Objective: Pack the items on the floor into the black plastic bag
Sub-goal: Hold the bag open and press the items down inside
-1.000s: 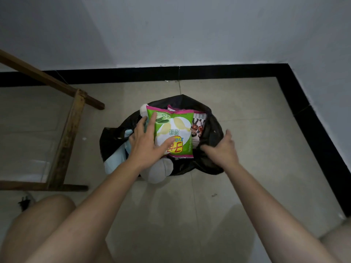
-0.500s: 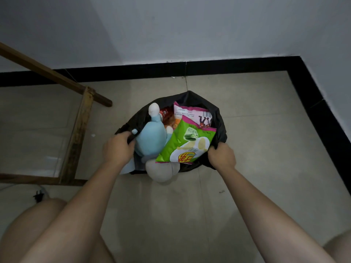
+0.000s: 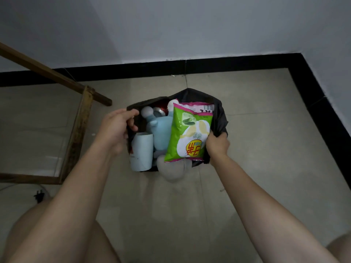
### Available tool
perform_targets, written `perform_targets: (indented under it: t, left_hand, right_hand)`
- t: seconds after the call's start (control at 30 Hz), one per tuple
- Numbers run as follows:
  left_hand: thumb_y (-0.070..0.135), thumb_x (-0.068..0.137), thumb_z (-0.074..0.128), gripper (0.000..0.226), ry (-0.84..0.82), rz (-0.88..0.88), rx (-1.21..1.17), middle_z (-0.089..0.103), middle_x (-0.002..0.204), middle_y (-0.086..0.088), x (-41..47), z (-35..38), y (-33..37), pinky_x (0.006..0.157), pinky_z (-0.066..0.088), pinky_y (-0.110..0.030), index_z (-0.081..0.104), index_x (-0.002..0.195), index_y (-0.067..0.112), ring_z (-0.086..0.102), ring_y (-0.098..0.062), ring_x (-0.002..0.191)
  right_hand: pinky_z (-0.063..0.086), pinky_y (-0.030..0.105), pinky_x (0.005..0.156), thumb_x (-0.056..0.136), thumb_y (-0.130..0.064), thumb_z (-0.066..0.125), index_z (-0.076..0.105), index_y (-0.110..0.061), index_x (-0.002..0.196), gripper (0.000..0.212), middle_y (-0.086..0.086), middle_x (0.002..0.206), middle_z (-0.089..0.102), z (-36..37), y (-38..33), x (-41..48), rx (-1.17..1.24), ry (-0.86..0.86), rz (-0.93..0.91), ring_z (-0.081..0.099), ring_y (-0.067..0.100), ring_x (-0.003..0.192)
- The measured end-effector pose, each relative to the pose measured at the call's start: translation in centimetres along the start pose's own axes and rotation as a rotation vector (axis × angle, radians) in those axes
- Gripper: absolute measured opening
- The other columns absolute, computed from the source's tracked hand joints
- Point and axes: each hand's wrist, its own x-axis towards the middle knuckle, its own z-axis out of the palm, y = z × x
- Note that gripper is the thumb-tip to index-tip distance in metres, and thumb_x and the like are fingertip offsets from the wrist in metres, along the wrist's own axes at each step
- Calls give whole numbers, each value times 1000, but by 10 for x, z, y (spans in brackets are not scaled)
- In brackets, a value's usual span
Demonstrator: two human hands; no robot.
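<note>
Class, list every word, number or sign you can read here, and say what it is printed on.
Green snack bag: red characters on a yellow patch, upside down, too blurred to read.
Pink packet: barcode and cut-off dark letters, unreadable.
Pale blue cylinder: tiny print, unreadable.

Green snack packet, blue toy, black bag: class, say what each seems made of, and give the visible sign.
The green snack packet: thin printed plastic film, glossy; light sheen and a crimped top edge.
The blue toy: probably plush fabric, matte; soft rounded shapes without shine.
The black bag: thin plastic film, faintly shiny; it creases and bunches along its rim.
</note>
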Motion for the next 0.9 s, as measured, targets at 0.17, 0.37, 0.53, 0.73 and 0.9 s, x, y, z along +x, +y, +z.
perform_targets:
  t: [0.17,0.37,0.53,0.73,0.9]
  left_hand:
    - [14,92,56,34,-99,-30,-333,55,70,7,0,-3,15,80,48,-29,60,125,10,57,-8,70]
    - [13,91,57,22,-64,1,-275,52,68,7,-2,19,13,70,39,-28,67,110,19,49,-8,64]
    - [24,99,52,23,15,-93,-250,39,58,9,-6,21,7,61,33,-24,66,114,12,34,-5,50]
    - [21,101,48,28,66,-325,-546,43,58,12,-22,18,25,98,49,-34,63,122,10,40,-4,49]
    - [18,102,46,17,-42,-329,-636,29,47,10,-25,12,57,77,47,-26,60,94,14,27,-6,36]
  right_hand:
    - [38,34,75,97,-25,51,54,-6,110,24,19,115,63,-10,-30,17,-191,158,-276,59,36,106]
    - [34,34,68,102,-28,41,43,-11,96,18,16,103,64,2,-33,4,-313,246,-445,60,37,95]
    - [36,40,70,102,-22,39,44,-4,115,23,26,110,64,-16,-29,16,-430,248,-333,60,43,101]
    - [40,38,83,101,-22,42,48,-4,118,25,23,118,63,-20,-43,8,-169,227,-223,57,40,111]
    - [42,38,85,99,-19,44,53,-4,117,25,20,120,62,-42,-85,6,-298,207,-362,57,38,112]
